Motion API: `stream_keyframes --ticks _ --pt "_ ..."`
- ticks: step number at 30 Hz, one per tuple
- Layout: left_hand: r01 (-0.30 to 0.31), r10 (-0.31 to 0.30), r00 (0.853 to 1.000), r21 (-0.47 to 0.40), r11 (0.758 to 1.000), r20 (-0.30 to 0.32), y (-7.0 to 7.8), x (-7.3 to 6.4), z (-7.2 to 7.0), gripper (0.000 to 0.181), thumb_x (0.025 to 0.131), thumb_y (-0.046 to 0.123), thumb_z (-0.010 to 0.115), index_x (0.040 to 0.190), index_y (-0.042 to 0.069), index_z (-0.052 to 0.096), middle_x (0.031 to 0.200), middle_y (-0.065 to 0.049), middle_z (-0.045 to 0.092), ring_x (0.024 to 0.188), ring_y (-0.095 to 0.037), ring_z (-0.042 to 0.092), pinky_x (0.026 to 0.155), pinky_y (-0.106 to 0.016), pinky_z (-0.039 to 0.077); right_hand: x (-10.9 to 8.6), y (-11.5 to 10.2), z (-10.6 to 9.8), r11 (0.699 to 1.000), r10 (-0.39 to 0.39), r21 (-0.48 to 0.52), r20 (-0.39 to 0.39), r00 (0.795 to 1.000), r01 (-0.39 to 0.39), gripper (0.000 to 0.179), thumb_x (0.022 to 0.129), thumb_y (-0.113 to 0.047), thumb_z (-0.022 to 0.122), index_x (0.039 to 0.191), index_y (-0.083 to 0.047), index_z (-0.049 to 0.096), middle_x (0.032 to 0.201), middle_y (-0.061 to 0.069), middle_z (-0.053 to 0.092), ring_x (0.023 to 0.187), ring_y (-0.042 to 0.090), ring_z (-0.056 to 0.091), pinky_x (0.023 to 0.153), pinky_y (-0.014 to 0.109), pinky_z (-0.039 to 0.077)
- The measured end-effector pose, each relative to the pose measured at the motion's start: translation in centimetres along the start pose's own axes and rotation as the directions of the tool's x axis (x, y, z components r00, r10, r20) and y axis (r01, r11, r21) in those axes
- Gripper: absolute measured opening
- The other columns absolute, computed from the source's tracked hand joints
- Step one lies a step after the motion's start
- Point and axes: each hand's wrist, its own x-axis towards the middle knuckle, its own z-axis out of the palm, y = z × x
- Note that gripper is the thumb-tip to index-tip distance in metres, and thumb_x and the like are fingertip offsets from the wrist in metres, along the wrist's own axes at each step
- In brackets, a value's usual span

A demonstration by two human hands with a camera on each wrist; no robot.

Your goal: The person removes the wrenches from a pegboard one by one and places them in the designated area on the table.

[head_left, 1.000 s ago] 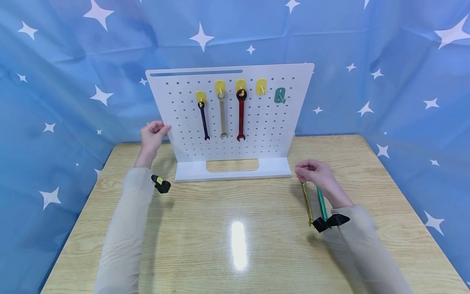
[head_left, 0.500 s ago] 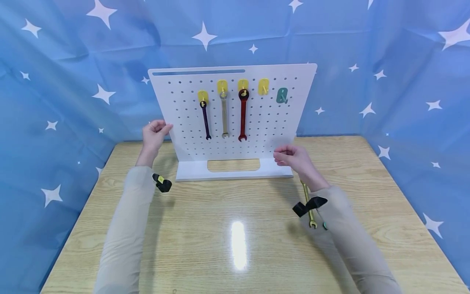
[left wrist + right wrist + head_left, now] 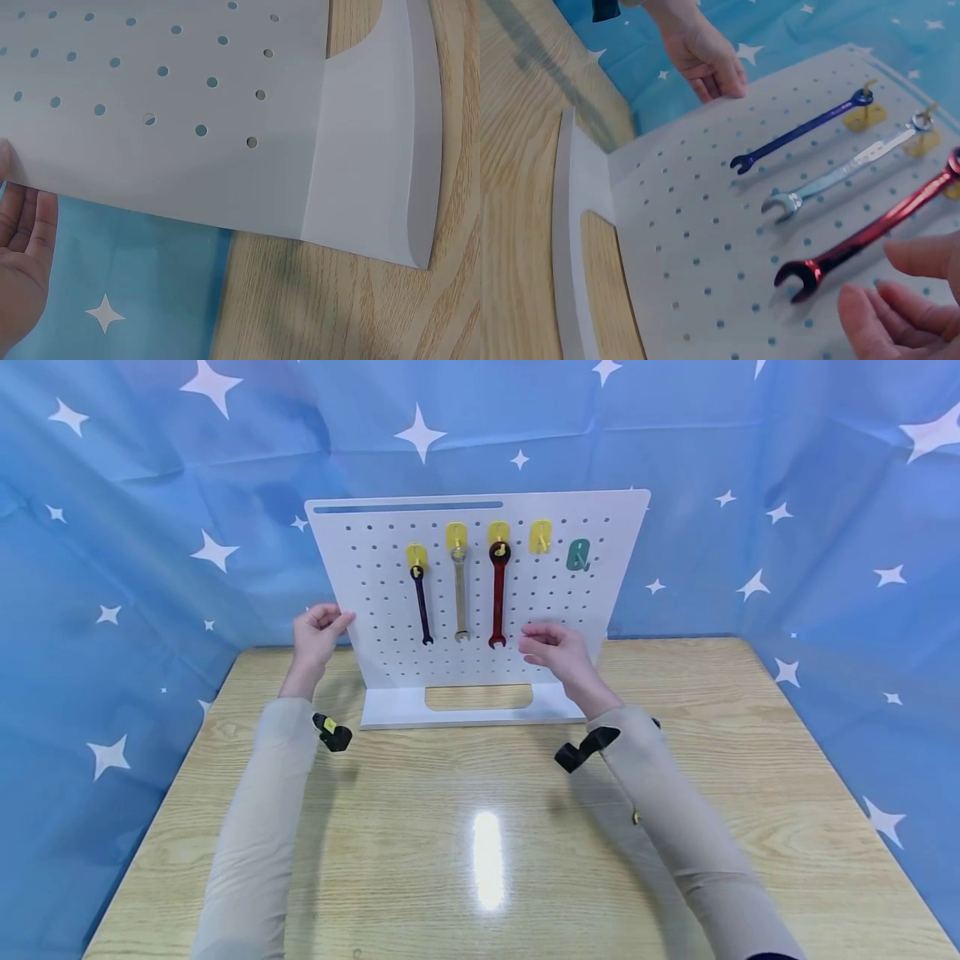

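My left hand (image 3: 315, 639) pinches the left edge of the upright white pegboard (image 3: 390, 643), thumb in front and fingers behind. Three combination wrenches hang from yellow hooks: a purple wrench (image 3: 802, 133), a silver wrench (image 3: 840, 176) and a red wrench (image 3: 877, 229). Just right of the red wrench's lower end is my right hand (image 3: 558, 656). In the right wrist view its thumb and fingers are apart, beside the red wrench's shaft, with nothing held. Under the right sleeve, only the tip of a gold wrench (image 3: 636, 817) shows on the table.
A yellow hook (image 3: 540, 537) and a green hook (image 3: 578, 554) at the board's upper right carry nothing. The board's base (image 3: 397, 714) stands on the wooden table (image 3: 420, 827). A blue star-patterned cloth (image 3: 225, 460) hangs behind.
My right hand has moved left and up from above the gold and green wrenches to the front of the board by the red wrench. The left hand keeps its hold on the edge.
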Motion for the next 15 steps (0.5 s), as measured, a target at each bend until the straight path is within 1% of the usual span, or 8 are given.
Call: stream_keyframes --ticks 5,9,15 --pt "0.011 -0.011 1.0 -0.009 1.0 0.0 0.0 0.1 0.0 0.025 0.087 0.015 0.068 0.101 -0.006 0.065 0.073 0.012 0.062 0.072 -0.008 0.056 0.076 -0.028 0.049 1.0 -0.7 1.1 1.0 -0.025 0.015 -0.016 1.0 0.026 0.036 0.091 -0.015 0.063 0.125 -0.004 0.056 0.117 0.011 0.056 0.106 0.02 0.055 0.09 0.033 0.048" --pt "0.022 -0.022 1.0 -0.004 1.0 -0.01 0.0 0.1 0.1 0.025 0.087 0.016 0.068 0.101 -0.005 0.065 0.074 0.012 0.063 0.072 -0.007 0.056 0.074 -0.024 0.049 1.6 -1.1 1.8 0.999 -0.038 0.034 -0.013 0.999 0.039 0.036 0.091 -0.015 0.063 0.125 -0.005 0.056 0.121 0.011 0.055 0.111 0.021 0.053 0.092 0.033 0.047" --pt "0.022 -0.022 1.0 0.007 1.0 -0.011 0.2 0.0 0.1 0.025 0.087 0.016 0.068 0.101 -0.005 0.065 0.075 0.011 0.062 0.072 -0.007 0.056 0.073 -0.023 0.048 2.2 -1.6 2.6 0.999 -0.052 0.013 -0.006 0.999 0.052 0.038 0.092 -0.017 0.061 0.128 -0.005 0.055 0.127 0.011 0.053 0.114 0.022 0.053 0.094 0.033 0.045"
